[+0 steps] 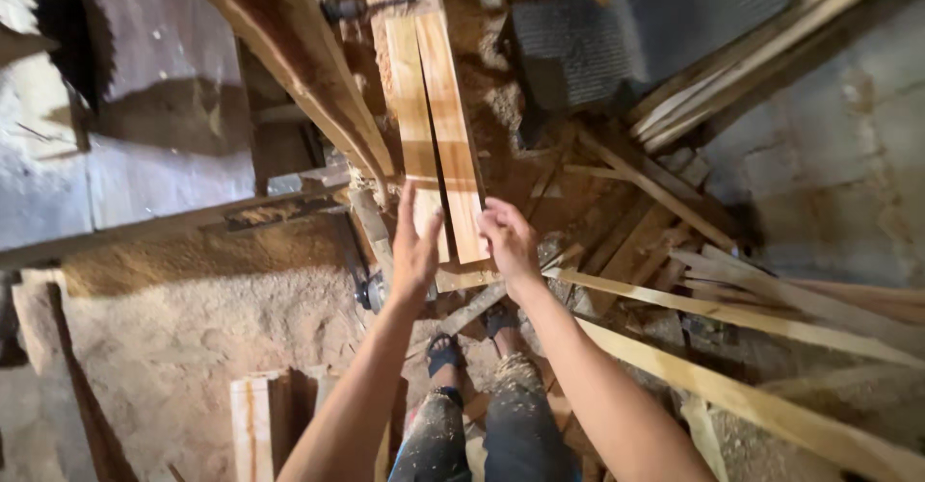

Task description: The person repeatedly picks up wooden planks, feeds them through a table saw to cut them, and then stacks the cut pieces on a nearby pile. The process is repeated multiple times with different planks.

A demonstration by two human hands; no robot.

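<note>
I see two flat, pale planks [436, 126] w/ reddish streaks lying side by side, running from top centre of the frame down to the middle. Grain is rough-sawn, edges straight. Left of them a long, curved, bark-edged slab [299, 58] slants from the top toward centre. Sawdust floor [193, 318] at lower left is fine and sandy; thin offcut strips [732, 313] pile up at right, crossing each other. A corrugated grey sheet [655, 20] sits upper right.

Hard to read: the near ends of the planks are covered by the hands, so I can't tell exactly where they stop. Dark metal parts under the planks, approx centre, are too murky to name. Upper left is partly washed out by glare.

Left hand [414, 246] is raised, fingers spread and loose, palm toward the left plank's end, touching or nearly so. Right hand [509, 241] is half-curled at the right plank's end; both are unclenched, gripping nothing. Forearms rise from the bottom edge, above dusty trousers and sandals.
</note>
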